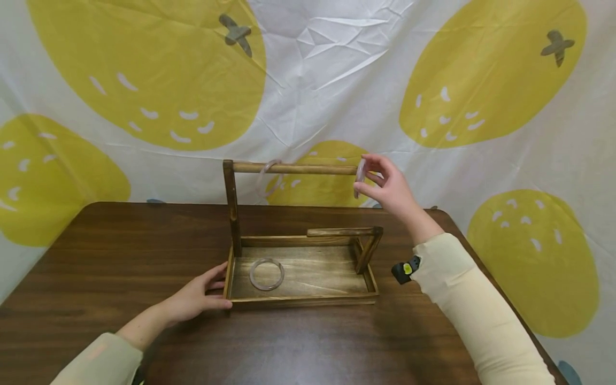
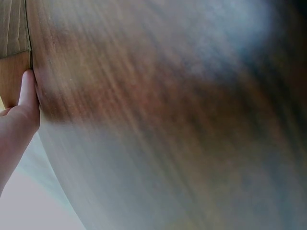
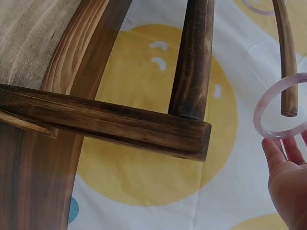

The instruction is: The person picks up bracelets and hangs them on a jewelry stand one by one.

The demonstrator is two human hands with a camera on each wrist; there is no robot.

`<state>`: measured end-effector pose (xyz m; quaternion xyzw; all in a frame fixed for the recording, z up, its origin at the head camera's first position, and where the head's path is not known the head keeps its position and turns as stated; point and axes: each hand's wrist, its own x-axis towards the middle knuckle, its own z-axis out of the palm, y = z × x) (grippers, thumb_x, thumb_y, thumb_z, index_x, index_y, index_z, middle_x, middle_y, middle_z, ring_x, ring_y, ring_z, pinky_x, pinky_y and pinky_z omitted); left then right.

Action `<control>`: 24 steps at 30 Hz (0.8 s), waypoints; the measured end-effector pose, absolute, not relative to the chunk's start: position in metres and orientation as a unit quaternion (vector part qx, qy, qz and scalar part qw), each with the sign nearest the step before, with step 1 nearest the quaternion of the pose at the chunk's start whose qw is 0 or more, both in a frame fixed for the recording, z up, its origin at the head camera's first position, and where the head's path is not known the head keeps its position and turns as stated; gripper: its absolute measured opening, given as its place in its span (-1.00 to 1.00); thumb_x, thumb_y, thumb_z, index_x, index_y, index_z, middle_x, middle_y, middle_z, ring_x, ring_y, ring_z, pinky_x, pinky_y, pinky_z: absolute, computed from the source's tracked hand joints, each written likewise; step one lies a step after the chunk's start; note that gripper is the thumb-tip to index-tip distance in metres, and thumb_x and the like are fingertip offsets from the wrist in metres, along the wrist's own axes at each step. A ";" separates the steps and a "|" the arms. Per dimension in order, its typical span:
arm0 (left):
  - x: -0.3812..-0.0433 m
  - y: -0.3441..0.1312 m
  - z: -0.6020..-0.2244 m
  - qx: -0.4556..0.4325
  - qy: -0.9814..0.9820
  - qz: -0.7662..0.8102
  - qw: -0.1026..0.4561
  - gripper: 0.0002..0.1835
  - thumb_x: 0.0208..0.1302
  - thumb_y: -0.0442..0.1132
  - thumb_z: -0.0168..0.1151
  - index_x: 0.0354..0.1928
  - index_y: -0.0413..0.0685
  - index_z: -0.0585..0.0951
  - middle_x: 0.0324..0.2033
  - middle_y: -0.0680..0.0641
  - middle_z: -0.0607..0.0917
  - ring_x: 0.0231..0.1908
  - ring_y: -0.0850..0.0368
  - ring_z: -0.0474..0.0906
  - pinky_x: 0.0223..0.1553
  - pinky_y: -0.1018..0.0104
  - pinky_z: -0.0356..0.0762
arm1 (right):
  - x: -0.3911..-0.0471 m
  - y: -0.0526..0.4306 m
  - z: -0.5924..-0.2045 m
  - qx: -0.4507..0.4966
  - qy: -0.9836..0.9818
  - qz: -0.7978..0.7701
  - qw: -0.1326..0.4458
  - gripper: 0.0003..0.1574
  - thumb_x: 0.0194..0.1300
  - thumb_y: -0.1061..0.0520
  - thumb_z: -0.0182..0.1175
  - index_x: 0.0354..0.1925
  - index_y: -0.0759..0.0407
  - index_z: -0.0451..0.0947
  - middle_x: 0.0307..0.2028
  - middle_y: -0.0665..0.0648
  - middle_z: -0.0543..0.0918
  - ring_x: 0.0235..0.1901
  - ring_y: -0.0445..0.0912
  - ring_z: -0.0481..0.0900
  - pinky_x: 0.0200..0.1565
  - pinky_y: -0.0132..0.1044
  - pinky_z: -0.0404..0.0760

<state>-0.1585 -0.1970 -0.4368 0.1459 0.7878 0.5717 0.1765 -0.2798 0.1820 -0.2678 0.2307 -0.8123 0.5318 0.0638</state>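
Note:
A wooden stand [image 1: 308, 299] with a tray base and two horizontal bars is on the table. My left hand [image 1: 194, 299] grips its left end, thumb at the front corner and fingers along the side. At the free end of the upper bar [image 1: 313, 169], my right hand [image 1: 397, 190] pinches a pale pinkish bangle [image 1: 360, 174] between thumb and fingertips. In the right wrist view, the bar's end shows within that bangle's opening [image 3: 263, 112]. A second bangle [image 1: 260, 182] hangs on the upper bar toward the left post. A third bangle [image 1: 252, 278] lies flat in the tray.
The lower, shorter bar [image 1: 337, 232] juts leftward from the right post [image 1: 369, 251]. A brown wooden table [image 1: 130, 251] carries the stand. Close behind it hangs a white cloth [image 1: 332, 80] with yellow fruit prints. A black wrist strap [image 1: 401, 271] sits by the right sleeve.

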 end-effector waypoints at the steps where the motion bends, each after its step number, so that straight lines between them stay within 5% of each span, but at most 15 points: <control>1: -0.159 -0.197 -0.437 0.146 0.788 0.571 0.177 0.07 0.09 -0.21 0.37 0.41 -0.41 -0.15 0.29 -0.53 0.14 0.25 -0.41 0.21 0.15 0.14 0.54 | -0.280 0.181 -0.267 0.231 -0.813 0.531 0.063 -0.27 0.19 0.37 0.20 0.28 0.38 0.18 0.00 0.01 0.34 0.11 -0.15 0.32 0.37 -0.18 0.30; 24: -0.160 -0.197 -0.439 0.145 0.790 0.568 0.181 0.09 0.08 -0.17 0.39 0.42 -0.39 -0.15 0.29 -0.51 0.15 0.25 -0.39 0.23 0.14 0.15 0.54 | -0.285 0.176 -0.261 0.259 -0.818 0.509 0.073 -0.27 0.15 0.37 0.23 0.26 0.35 0.21 -0.09 -0.03 0.34 0.10 -0.14 0.32 0.37 -0.15 0.30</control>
